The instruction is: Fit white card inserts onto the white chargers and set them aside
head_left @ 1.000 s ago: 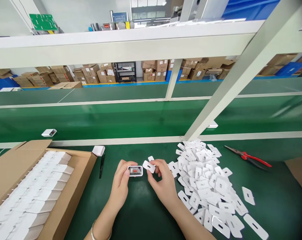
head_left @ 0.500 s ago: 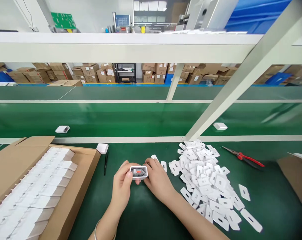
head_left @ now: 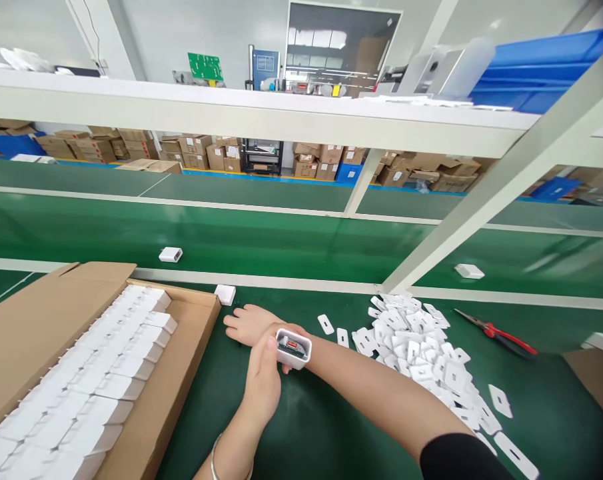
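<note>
My left hand [head_left: 265,373] is wrapped round a white charger housing [head_left: 294,349]. The housing's open end faces me and shows a circuit board with a red connector inside. Behind it, my right arm crosses over to the left. My right hand [head_left: 254,325] is low over the green table, fingers stretched out and apart, just right of the open carton. The black tweezers that lay there are almost fully hidden by this hand. A white housing [head_left: 225,295] rests by the carton's corner, close to my right fingertips.
An open carton [head_left: 181,373] with rows of white housings stands at left. White slotted cover plates [head_left: 416,340] are heaped at right, beside red-handled pliers [head_left: 496,331]. Single housings [head_left: 170,254] lie on the green conveyor [head_left: 281,233]. A slanted white post [head_left: 451,220] rises at right.
My right hand has left the housing and moved left across my left hand towards the tweezers. My left hand still holds the housing. The view has tilted and shifted.
</note>
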A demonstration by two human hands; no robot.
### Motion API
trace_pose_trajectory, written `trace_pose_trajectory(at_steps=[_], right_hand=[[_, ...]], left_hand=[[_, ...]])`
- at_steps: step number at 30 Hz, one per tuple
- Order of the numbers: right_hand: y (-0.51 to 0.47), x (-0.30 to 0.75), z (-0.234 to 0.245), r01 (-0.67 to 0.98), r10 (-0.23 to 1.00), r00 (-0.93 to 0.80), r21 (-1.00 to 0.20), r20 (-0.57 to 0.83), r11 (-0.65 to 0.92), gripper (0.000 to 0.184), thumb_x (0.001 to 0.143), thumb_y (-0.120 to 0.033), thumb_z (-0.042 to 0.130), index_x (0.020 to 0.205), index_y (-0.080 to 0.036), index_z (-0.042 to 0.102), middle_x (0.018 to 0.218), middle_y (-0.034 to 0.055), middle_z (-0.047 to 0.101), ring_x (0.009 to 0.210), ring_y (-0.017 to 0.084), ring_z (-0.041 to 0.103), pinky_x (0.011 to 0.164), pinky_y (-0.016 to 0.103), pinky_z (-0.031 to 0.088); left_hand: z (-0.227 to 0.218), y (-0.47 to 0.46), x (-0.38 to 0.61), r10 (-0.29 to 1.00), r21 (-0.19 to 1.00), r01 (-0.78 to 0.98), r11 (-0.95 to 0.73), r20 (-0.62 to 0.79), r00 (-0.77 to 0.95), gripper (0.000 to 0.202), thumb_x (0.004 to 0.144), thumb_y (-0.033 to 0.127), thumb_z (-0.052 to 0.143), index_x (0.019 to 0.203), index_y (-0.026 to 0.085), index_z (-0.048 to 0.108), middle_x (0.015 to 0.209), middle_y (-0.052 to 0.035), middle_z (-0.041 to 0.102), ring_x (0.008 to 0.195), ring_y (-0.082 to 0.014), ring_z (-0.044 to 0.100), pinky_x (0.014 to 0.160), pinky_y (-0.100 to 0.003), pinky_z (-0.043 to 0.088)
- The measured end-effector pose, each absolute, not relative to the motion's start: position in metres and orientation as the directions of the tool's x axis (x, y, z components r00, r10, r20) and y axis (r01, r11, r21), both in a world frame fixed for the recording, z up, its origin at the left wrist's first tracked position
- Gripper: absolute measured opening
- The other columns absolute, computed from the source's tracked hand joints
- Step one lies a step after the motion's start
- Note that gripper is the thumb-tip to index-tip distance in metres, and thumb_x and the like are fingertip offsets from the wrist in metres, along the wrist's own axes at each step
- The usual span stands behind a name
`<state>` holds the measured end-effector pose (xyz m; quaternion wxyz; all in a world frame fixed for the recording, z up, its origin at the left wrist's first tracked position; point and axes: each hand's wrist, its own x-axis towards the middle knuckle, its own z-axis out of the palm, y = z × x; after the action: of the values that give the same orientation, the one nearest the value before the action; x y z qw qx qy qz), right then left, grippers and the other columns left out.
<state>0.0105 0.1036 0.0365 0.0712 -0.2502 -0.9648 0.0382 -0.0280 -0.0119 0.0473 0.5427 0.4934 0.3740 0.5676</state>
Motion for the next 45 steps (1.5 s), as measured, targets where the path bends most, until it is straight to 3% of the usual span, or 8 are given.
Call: trace_pose_trajectory(at_steps=[4, 7, 9, 11, 13, 18, 22, 45], right_hand=[[0.093, 0.033, 0.039, 0.539, 0.584, -0.796, -0.248, 0.163, 0.805, 0.016, 0.088, -0.015, 0.072, 0.098, -0.025, 0.065, 0.089, -0.0013, 0.071, 0.067, 0.014, 0.061, 0.062, 0.026, 0.045], [0.079, 0.063, 0.044, 0.674, 0.751, -0.613, -0.334, 0.246, 0.659, 0.025, 0.107, -0.020, 0.039, 0.120, -0.022, 0.059, 0.095, 0.0038, 0.071, 0.068, 0.015, 0.065, 0.059, 0.027, 0.047], [0.066, 0.085, 0.050, 0.675, 0.851, -0.408, -0.519, 0.330, 0.525, 0.036, 0.110, -0.024, 0.024, 0.123, -0.019, 0.058, 0.093, 0.0051, 0.069, 0.067, 0.014, 0.065, 0.060, 0.027, 0.051], [0.050, 0.106, 0.060, 0.442, 0.917, -0.108, -0.808, 0.384, 0.390, 0.034, 0.110, -0.034, 0.034, 0.113, -0.018, 0.063, 0.090, 0.0042, 0.066, 0.062, 0.013, 0.063, 0.060, 0.028, 0.054], [0.032, 0.125, 0.069, 0.191, 0.915, 0.097, -0.910, 0.391, 0.368, 0.034, 0.107, -0.042, 0.045, 0.102, -0.019, 0.070, 0.099, 0.0064, 0.065, 0.069, 0.014, 0.063, 0.065, 0.031, 0.056], [-0.011, 0.142, 0.076, -0.122, 0.891, 0.174, -0.889, 0.420, 0.442, 0.040, 0.110, -0.042, 0.037, 0.105, -0.023, 0.072, 0.073, 0.0017, 0.059, 0.066, 0.017, 0.062, 0.067, 0.037, 0.057], [-0.029, 0.133, 0.066, -0.258, 0.879, 0.081, -0.842, 0.471, 0.474, 0.022, 0.107, -0.032, 0.048, 0.113, -0.026, 0.068, 0.083, 0.0035, 0.066, 0.074, 0.018, 0.066, 0.073, 0.040, 0.061], [-0.038, 0.136, 0.055, -0.193, 0.803, -0.110, -0.805, 0.586, 0.561, 0.031, 0.097, -0.010, 0.055, 0.122, -0.024, 0.067, 0.093, 0.0067, 0.068, 0.088, 0.022, 0.064, 0.083, 0.045, 0.059]], left_hand=[[0.052, -0.018, -0.029, 0.972, 0.944, -0.274, -0.185, 0.218, 0.092, 0.071, 0.099, 0.073, 0.031, 0.085, 0.016, 0.071, 0.077, -0.0094, 0.068, 0.058, -0.0173, 0.054, 0.050, -0.028, 0.041], [0.056, -0.022, -0.029, 0.956, 0.930, -0.265, -0.255, 0.283, 0.073, 0.076, 0.094, 0.081, 0.032, 0.076, 0.017, 0.069, 0.067, -0.0075, 0.065, 0.054, -0.0171, 0.054, 0.049, -0.028, 0.040], [0.058, -0.024, -0.028, 0.953, 0.932, -0.235, -0.277, 0.297, 0.056, 0.075, 0.092, 0.082, 0.035, 0.074, 0.017, 0.068, 0.060, -0.0050, 0.062, 0.047, -0.0145, 0.050, 0.045, -0.027, 0.038], [0.057, -0.024, -0.026, 0.952, 0.935, -0.203, -0.289, 0.303, 0.041, 0.074, 0.092, 0.082, 0.037, 0.076, 0.017, 0.069, 0.057, -0.0036, 0.061, 0.043, -0.0131, 0.048, 0.044, -0.026, 0.037], [0.055, -0.023, -0.024, 0.950, 0.937, -0.180, -0.301, 0.311, 0.032, 0.072, 0.093, 0.080, 0.038, 0.077, 0.017, 0.070, 0.057, -0.0035, 0.061, 0.043, -0.0128, 0.049, 0.043, -0.025, 0.037], [0.046, -0.021, -0.021, 0.931, 0.926, -0.098, -0.363, 0.365, -0.002, 0.069, 0.096, 0.075, 0.039, 0.081, 0.017, 0.074, 0.057, -0.0038, 0.063, 0.043, -0.0134, 0.051, 0.043, -0.025, 0.038], [0.045, -0.020, -0.023, 0.924, 0.924, 0.008, -0.382, 0.382, -0.032, 0.067, 0.097, 0.074, 0.039, 0.085, 0.018, 0.075, 0.063, -0.0049, 0.066, 0.049, -0.0154, 0.056, 0.046, -0.026, 0.040], [0.040, -0.016, -0.027, 0.820, 0.816, 0.087, -0.572, 0.572, 0.020, 0.057, 0.101, 0.066, 0.040, 0.095, 0.019, 0.072, 0.071, -0.0047, 0.067, 0.057, -0.0160, 0.059, 0.052, -0.026, 0.043]])
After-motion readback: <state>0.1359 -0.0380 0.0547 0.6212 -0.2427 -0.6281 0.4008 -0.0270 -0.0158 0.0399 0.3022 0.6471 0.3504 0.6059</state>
